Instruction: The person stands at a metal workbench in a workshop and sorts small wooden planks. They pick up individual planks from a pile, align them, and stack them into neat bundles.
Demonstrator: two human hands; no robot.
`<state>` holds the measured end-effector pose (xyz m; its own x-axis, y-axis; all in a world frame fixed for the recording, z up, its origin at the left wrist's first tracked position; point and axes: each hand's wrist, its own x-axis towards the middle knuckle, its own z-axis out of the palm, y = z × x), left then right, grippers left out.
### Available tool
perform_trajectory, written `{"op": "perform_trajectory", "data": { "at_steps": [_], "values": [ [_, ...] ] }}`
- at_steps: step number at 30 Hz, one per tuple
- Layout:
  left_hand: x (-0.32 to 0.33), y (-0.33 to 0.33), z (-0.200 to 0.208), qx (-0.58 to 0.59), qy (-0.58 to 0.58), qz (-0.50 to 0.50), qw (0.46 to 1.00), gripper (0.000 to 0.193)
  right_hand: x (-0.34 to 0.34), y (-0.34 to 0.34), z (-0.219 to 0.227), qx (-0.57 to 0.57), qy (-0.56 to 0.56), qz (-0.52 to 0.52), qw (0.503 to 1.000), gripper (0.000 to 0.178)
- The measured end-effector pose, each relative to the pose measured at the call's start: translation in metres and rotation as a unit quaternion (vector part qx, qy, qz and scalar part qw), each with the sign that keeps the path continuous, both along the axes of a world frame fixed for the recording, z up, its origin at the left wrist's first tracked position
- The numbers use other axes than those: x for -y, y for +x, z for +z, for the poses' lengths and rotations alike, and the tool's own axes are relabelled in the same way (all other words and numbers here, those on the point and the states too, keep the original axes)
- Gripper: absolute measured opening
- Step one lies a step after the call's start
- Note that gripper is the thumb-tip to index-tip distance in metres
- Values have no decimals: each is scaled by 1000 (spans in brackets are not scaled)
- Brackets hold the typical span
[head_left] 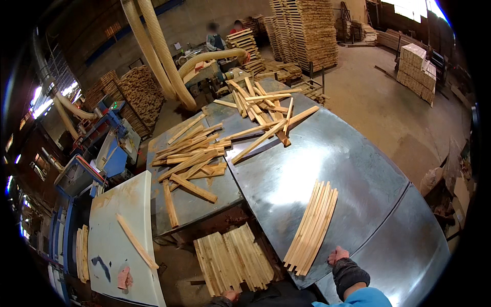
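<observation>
R hand (pixel 338 254) fingers curled, empty, just R of slat bundle (pixel 313 226) end on metal table (pixel 368 179); L fingers hidden

We see a dim hall lit by daylight from windows at the far left and top right. Glare whitens the steel table (pixel 327 174). Straight edges bow toward the black fisheye rim, and distant figures are blurred; the near wooden slats (pixel 313 227) stay sharp.
</observation>
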<state>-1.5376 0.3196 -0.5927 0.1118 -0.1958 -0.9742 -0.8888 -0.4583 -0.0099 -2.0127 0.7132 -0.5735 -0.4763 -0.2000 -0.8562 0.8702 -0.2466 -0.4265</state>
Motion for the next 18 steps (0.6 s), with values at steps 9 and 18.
{"op": "perform_trajectory", "data": {
  "at_steps": [9, 18],
  "values": [
    [-38, 77, -14, -101, -55, -90, 989, 43, 90, -66, 116, -359, 218, 182, 889, 30],
    [-76, 107, -29, -146, -63, -145, 977, 47, 251, -90, 233, -517, 161, 355, 762, 45]
  ]
}}
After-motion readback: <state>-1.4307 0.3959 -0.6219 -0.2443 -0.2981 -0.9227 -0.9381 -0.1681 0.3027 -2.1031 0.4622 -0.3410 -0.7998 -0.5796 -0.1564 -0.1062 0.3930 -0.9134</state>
